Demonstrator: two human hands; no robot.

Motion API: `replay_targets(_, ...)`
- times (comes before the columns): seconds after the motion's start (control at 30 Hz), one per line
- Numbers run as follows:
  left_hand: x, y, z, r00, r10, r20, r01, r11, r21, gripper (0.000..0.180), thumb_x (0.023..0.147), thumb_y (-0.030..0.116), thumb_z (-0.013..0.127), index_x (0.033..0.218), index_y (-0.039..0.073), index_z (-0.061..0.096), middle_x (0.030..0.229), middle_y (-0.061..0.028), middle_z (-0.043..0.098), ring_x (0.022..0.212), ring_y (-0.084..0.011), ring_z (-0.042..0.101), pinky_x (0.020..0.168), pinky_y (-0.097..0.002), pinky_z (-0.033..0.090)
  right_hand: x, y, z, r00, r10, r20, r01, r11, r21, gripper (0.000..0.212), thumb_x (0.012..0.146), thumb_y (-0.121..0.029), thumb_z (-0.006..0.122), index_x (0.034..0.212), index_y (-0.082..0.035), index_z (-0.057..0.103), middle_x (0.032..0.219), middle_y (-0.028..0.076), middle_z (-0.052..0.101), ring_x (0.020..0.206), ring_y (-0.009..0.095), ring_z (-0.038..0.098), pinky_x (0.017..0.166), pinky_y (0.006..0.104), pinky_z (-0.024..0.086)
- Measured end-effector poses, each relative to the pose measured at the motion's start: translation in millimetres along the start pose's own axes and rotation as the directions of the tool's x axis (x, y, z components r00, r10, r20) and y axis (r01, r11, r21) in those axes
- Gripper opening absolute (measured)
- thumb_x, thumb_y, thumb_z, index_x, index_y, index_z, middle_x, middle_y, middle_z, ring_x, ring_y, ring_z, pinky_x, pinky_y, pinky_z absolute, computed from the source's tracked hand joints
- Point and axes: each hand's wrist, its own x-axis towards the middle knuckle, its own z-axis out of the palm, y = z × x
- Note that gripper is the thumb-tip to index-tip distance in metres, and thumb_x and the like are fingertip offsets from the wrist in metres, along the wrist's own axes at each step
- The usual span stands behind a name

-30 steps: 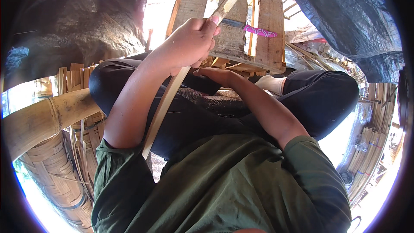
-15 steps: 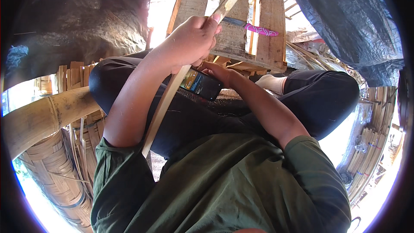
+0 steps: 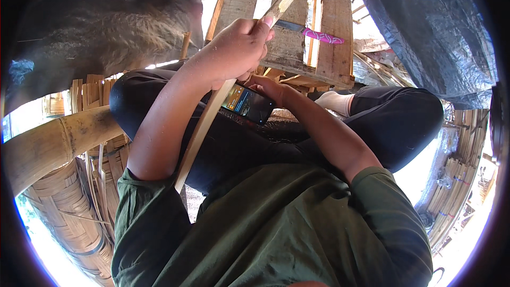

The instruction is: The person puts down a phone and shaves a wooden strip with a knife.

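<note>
My left hand (image 3: 241, 48) is closed round a long pale bamboo strip (image 3: 199, 138). The strip slants from beside my left upper arm, past my lap, up over a slatted wooden bench (image 3: 284, 48). Lower and partly behind it, my right hand (image 3: 270, 89) is curled along the far edge of a dark smartphone (image 3: 249, 105) and appears to grip it; some of its fingers are hidden. The phone is tilted above my lap with its screen lit. On the bench lies a knife (image 3: 321, 36) with a pink patterned handle, its blade pointing toward my left hand.
My crossed legs in dark trousers (image 3: 393, 117) border the lap. A thick bamboo pole (image 3: 64, 138) and a woven bamboo basket (image 3: 69, 207) stand at left. Dark plastic sheeting (image 3: 106, 32) hangs at the upper left, more at the upper right. Bundled bamboo strips (image 3: 451, 196) lie at right.
The plastic sheeting at the top has shifted slightly on both sides. My hands, the strip and the phone stay almost in place.
</note>
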Motion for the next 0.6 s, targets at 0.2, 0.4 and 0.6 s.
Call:
replay_targets(0.2, -0.7, 4.3, 0.1, 1.000, 0.000, -0.020, 0.001, 1.000, 0.022, 0.052, 0.105, 0.044, 0.036, 0.110, -0.005, 0.053, 0.061, 0.0029, 0.042, 0.045, -0.0062, 0.035, 0.040, -0.0259, 0.031, 6.2, 8.1, -7.7, 0.986, -0.168, -0.017, 0.146, 0.898, -0.415, 0.046, 0.088, -0.043, 0.054, 0.106, -0.003, 0.067, 0.087, 0.007, 0.071, 0.065, 0.014, 0.064, 0.062, 0.0297, 0.053)
replay_targets(0.4, -3.3, 4.3, 2.4, 0.999, -0.013, -0.033, 0.014, 1.000, 0.015, 0.057, 0.103, 0.049, 0.040, 0.115, -0.005, 0.052, 0.066, 0.0028, 0.040, 0.048, -0.0055, 0.033, 0.042, -0.0242, 0.029, 6.0, -1.7, 3.0, 1.000, 0.013, 0.022, -0.010, 0.990, -0.143, 0.038, 0.091, -0.037, 0.048, 0.105, -0.008, 0.067, 0.080, 0.000, 0.064, 0.064, 0.011, 0.058, 0.059, 0.0277, 0.047)
replay_targets(0.6, -2.2, 4.9, 3.5, 1.000, -0.011, -0.009, 0.011, 1.000, -0.001, 0.061, 0.101, 0.053, 0.045, 0.120, -0.005, 0.050, 0.068, 0.0035, 0.038, 0.050, -0.0041, 0.030, 0.042, -0.0228, 0.024, 31.4, 11.9, 0.6, 0.966, -0.232, 0.112, 0.244, 0.684, -0.687, 0.027, 0.094, -0.033, 0.047, 0.086, -0.010, 0.060, 0.071, -0.003, 0.052, 0.059, 0.007, 0.044, 0.058, 0.0297, 0.041)
